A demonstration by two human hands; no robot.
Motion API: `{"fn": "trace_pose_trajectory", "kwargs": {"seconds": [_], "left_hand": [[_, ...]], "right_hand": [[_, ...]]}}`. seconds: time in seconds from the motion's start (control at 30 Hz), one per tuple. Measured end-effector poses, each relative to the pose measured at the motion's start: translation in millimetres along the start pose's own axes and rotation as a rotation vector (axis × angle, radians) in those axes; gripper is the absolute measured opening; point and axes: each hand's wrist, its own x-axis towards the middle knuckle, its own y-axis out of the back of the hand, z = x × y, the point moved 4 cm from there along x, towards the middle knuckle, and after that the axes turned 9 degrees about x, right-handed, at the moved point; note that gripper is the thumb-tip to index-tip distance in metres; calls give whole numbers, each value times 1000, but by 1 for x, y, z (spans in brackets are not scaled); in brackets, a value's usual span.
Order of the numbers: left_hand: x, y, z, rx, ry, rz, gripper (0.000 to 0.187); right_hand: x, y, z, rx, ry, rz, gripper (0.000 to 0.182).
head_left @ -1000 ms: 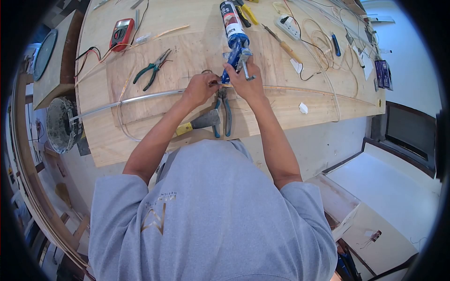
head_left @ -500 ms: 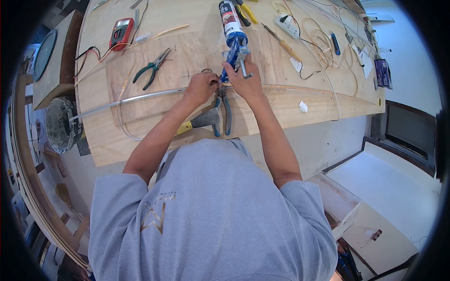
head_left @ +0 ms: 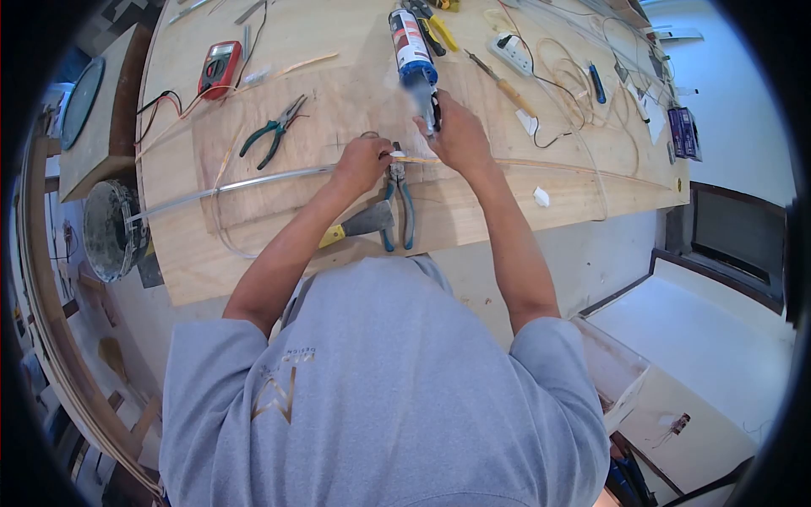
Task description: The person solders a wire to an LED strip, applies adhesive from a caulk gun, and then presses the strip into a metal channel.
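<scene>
My left hand (head_left: 363, 162) is closed, pinching at the joint where a long shiny metal profile (head_left: 270, 175) meets a thin copper-coloured strip (head_left: 541, 166). A small white bit (head_left: 397, 155) shows at its fingertips. My right hand (head_left: 460, 135) is wrapped round the handle end of a caulking gun (head_left: 419, 80), whose sealant cartridge (head_left: 408, 38) points away from me. Just below my left fingertips lie blue-handled pliers (head_left: 399, 207), jaws toward the strip. A putty knife (head_left: 367, 220) with a yellow handle rests beside them, partly under my left forearm.
Green-handled long-nose pliers (head_left: 272, 131) and a red multimeter (head_left: 220, 68) lie on the left of the plywood table (head_left: 296, 25). A soldering iron (head_left: 503, 84), a power strip (head_left: 512, 52) and loose cables are at the right. A dusty bucket (head_left: 110, 228) stands at the left edge.
My right hand has shifted slightly right and up, closing round the caulking gun's handle and turning the gun. My left hand stays at the strip.
</scene>
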Motion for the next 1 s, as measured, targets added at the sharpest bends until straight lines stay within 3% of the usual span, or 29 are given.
{"fn": "trace_pose_trajectory", "kwargs": {"seconds": [0.13,0.33,0.73,0.83,1.0], "left_hand": [[1,-3,-3,39,9,-4,14],[-1,-1,-3,-33,14,-6,14],[2,2,-4,7,-43,-22,14],[2,2,-3,15,-34,-38,14],[2,0,-5,7,-4,-51,15]], "right_hand": [[-2,16,2,-285,231,-14,58],[-9,-6,21,-519,406,-68,61],[-27,-22,44,-593,568,-33,61],[-33,-25,44,-552,581,-24,52],[-34,-23,44,-537,556,-35,51]]}}
